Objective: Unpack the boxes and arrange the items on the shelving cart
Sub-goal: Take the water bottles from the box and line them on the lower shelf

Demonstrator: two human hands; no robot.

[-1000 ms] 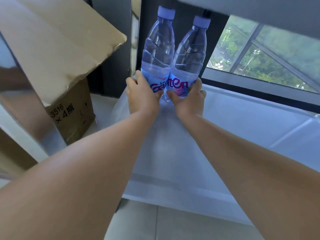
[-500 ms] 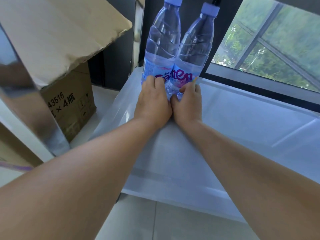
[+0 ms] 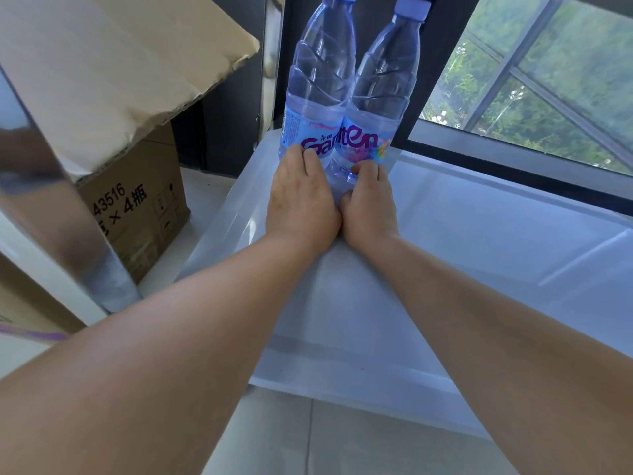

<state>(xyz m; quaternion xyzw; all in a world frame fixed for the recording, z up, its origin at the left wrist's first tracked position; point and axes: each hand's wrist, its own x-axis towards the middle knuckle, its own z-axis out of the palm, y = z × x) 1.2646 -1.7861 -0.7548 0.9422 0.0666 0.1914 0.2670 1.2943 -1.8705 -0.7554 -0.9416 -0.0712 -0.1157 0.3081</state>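
Two clear plastic water bottles with lilac caps and blue labels, left bottle [image 3: 317,97] and right bottle [image 3: 380,101], stood upright, touching, at far left corner of translucent white cart shelf [image 3: 479,241]. Left hand [image 3: 301,200] lay against base of left bottle, fingers curled round it; right hand [image 3: 368,200] gripped base of right bottle, fingers curled. Hands touched each other. Open brown cardboard box [image 3: 137,200] sat beside shelf's left edge, flap raised. Window [image 3: 548,80] behind far edge.

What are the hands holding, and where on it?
Each hand holds one water bottle low down, near its base: the left hand on the left bottle, the right hand on the right bottle.
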